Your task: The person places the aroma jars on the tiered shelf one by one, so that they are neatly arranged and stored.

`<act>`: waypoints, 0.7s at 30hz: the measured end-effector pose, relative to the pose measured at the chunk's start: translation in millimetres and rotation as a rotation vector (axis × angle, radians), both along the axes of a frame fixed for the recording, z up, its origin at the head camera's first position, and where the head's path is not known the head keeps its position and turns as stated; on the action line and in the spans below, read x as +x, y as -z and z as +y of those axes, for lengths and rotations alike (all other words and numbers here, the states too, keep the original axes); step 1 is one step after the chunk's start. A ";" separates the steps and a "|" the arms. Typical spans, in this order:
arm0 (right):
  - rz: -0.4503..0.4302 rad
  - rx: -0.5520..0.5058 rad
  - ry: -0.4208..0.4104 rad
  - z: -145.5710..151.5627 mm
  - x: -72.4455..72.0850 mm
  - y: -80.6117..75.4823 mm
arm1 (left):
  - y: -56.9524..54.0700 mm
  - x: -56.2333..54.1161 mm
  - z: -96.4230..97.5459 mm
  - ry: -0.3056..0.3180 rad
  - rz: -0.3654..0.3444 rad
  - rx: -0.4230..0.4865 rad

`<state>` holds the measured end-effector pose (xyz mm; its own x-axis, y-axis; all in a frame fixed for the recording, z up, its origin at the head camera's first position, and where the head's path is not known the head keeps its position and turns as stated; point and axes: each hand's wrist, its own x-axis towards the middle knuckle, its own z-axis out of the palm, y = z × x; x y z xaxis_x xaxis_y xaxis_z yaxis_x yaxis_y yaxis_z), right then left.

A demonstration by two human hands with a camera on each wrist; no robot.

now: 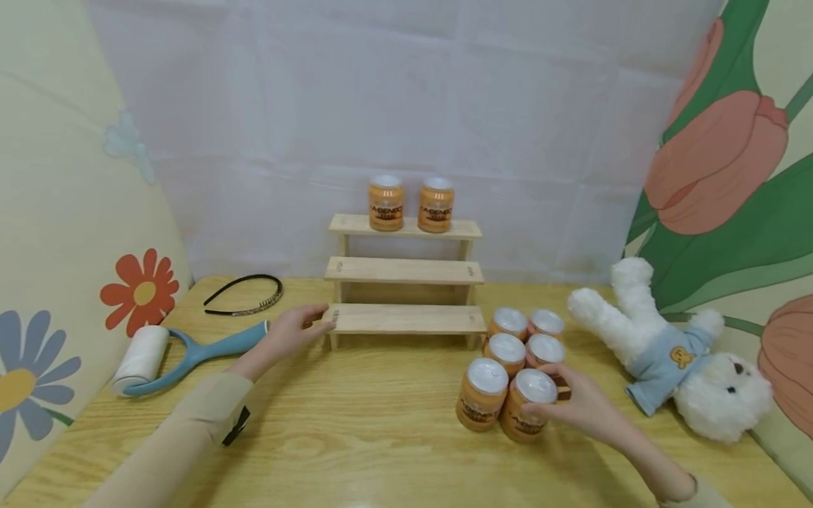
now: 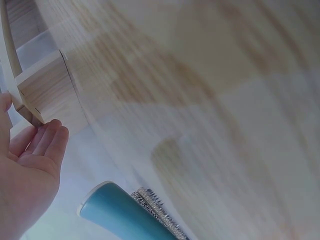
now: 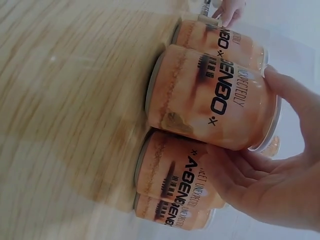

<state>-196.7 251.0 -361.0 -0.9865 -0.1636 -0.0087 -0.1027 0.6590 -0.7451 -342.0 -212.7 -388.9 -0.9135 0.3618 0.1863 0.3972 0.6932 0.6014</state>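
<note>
My left hand point(image 1: 295, 333) is at the left end of the lowest step of a three-step wooden stand point(image 1: 406, 319); in the left wrist view, thumb and fingers point(image 2: 52, 142) pinch the board's end. With thumb and fingers about its upper part, my right hand point(image 1: 581, 406) holds an orange can point(image 3: 215, 97) with a pale lid, the front right one of a cluster. The can is upright at the table. A second can point(image 1: 483, 395) stands close on its left, and several more orange cans point(image 1: 508, 349) stand behind. Two matching cans point(image 1: 386, 204) are on the top step.
A blue-handled lint roller point(image 1: 209, 349) and a black headband point(image 1: 244, 311) lie on the wooden table point(image 1: 356, 437) at left. On the right lies a white plush bear point(image 1: 667, 353) in a blue shirt. A white cloth point(image 1: 356, 85) hangs behind the stand.
</note>
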 end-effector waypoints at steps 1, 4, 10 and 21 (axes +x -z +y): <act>-0.008 -0.009 -0.001 0.1 0.9 -0.7 | 0.1 -0.2 -0.1 0.001 0.001 -0.001; -0.033 -0.046 -0.012 0.7 4.3 -4.4 | 0.0 -0.2 -0.1 0.004 -0.001 0.000; -0.033 -0.096 -0.037 2.0 9.4 -19.2 | -0.2 -0.6 0.5 0.003 -0.009 0.004; 0.052 -0.081 -0.033 4.8 7.8 -51.7 | 0.5 -1.9 0.5 0.003 -0.021 0.009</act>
<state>-188.9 255.8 -309.3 -0.9793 -0.1945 0.0569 -0.1635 0.5924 -0.7889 -343.9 -212.2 -389.4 -0.9163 0.3627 0.1697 0.3860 0.6870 0.6156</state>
